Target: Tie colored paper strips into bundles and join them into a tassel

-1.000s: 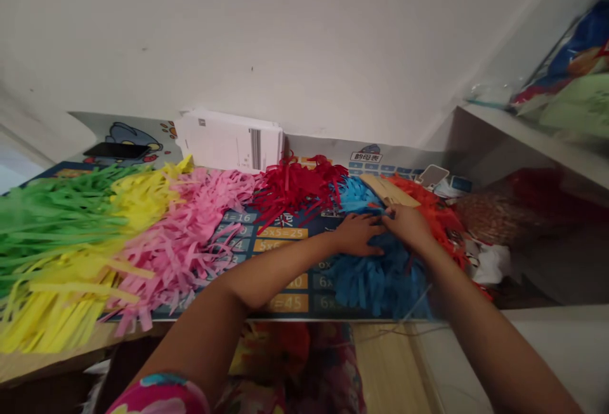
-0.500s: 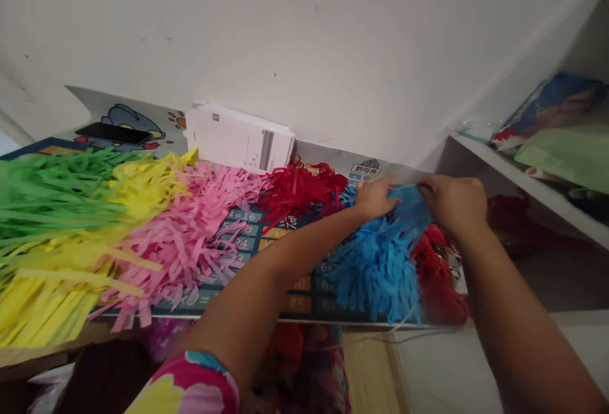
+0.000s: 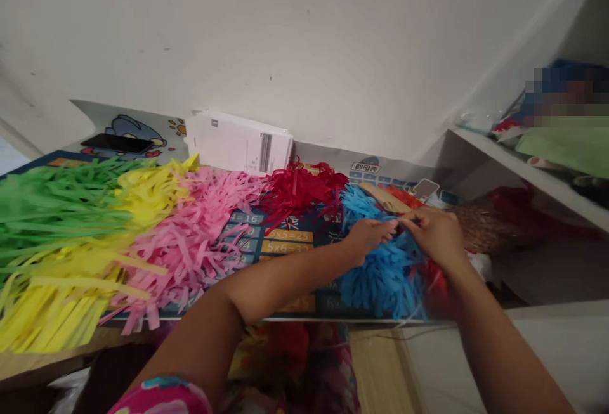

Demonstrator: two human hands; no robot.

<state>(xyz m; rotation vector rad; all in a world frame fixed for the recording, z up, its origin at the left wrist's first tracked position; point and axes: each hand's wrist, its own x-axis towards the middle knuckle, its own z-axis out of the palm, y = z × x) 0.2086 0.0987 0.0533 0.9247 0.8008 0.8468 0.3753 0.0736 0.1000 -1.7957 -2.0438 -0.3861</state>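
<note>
While pink fringe (image 3: pixel 195 236) lies well left of the left hand (image 3: pixel 368 236), one blue fringe (image 3: pixel 380 281) sits beneath it and the right hand (image 3: pixel 438 233), both pinching its upper part; one tan strip (image 3: pixel 380 197), just beyond them.

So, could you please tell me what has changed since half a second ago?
The left hand and right hand have drawn together and toward the person, over the blue fringe; what they pinch is unclear. The tan strip is visible again. The red fringe and pink fringe stayed put.
</note>
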